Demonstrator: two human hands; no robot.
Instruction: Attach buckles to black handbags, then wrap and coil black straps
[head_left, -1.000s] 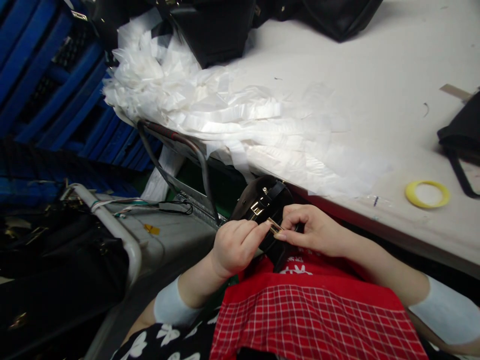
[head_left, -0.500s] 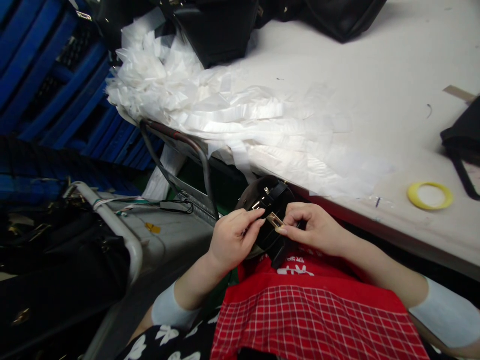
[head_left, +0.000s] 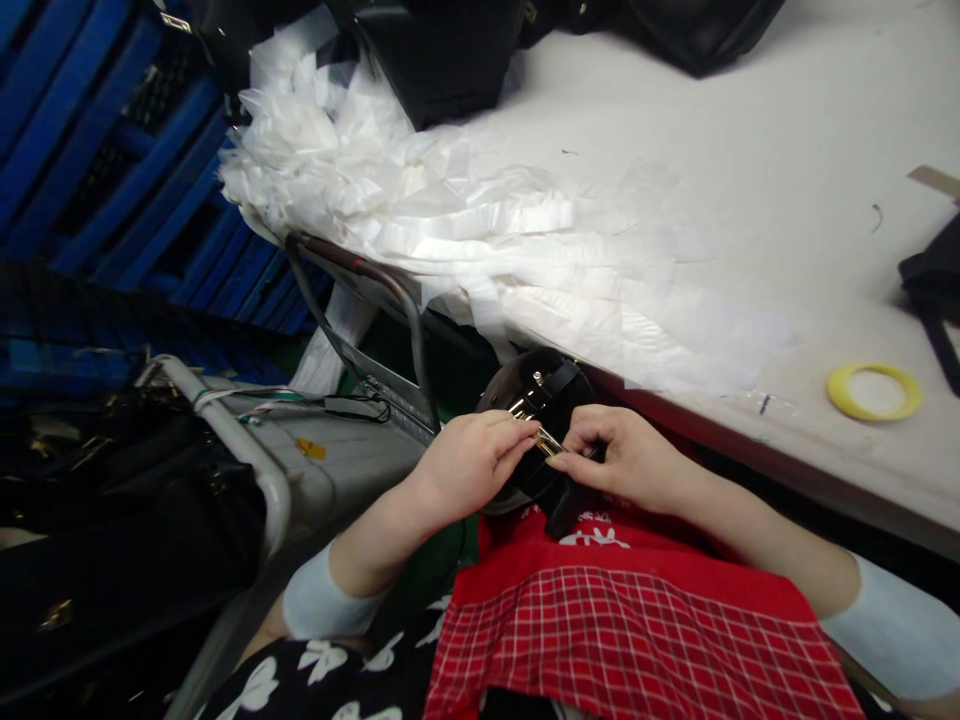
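Observation:
A black handbag (head_left: 499,385) with gold fittings rests against my lap at the table's edge. Over it, my right hand (head_left: 619,452) pinches one end of a small gold-coloured rectangular metal fitting (head_left: 553,445) between thumb and forefinger. My left hand (head_left: 476,458) has its fingers and thumb closed at the fitting's other end, with the fingertips touching it. Whether the left fingers also grip something smaller is hidden. Another gold fitting on the bag shows just beyond the left fingers.
White plastic strips (head_left: 465,225) pile along the edge of the white table (head_left: 720,170). A yellow tape roll (head_left: 874,392) lies on the right. Black bags (head_left: 442,60) stand at the back. At left are a grey-railed cart (head_left: 262,480), a metal chair frame (head_left: 416,340) and blue crates (head_left: 82,160).
My left fingers have come forward from beside the gold fitting onto its end. The fitting has tilted, so its face shows less. My right hand keeps its pinch.

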